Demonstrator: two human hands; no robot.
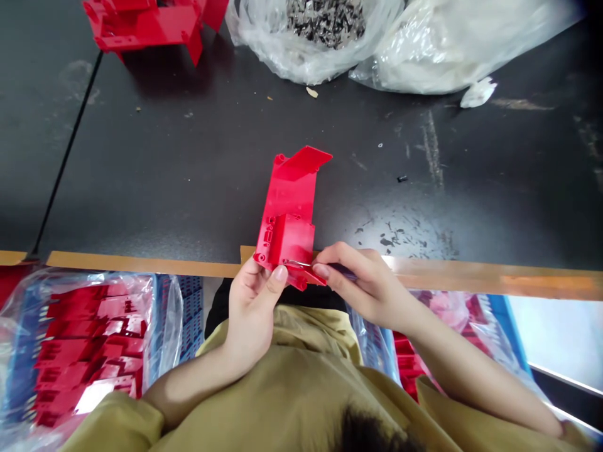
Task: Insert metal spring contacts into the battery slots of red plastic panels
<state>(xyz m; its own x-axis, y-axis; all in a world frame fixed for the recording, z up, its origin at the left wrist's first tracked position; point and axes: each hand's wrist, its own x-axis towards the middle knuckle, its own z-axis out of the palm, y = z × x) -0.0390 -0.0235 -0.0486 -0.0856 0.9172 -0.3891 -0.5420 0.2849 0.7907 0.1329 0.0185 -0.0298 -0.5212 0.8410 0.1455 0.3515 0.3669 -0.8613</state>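
My left hand (257, 301) grips the lower left end of a red plastic part (292, 194), with the thumb pressed on its near edge. The part has a flat long panel, a raised box-like section and a slanted flap at its far end. It is held tilted over the table's front edge. Between thumb and forefinger, my right hand (351, 273) pinches a thin metal rod (298, 263). The rod's far tip lies at the near end of the raised section. Whether the rod is a tool or a loose piece, I cannot tell.
On the black table (211, 157) lie more red parts (146, 28), an opened plastic bag (268, 50) of small dark pieces and a whitish bag (433, 50). Below the edge, blue crates (186, 314) hold red parts. Black scraps (400, 238) are scattered on the right.
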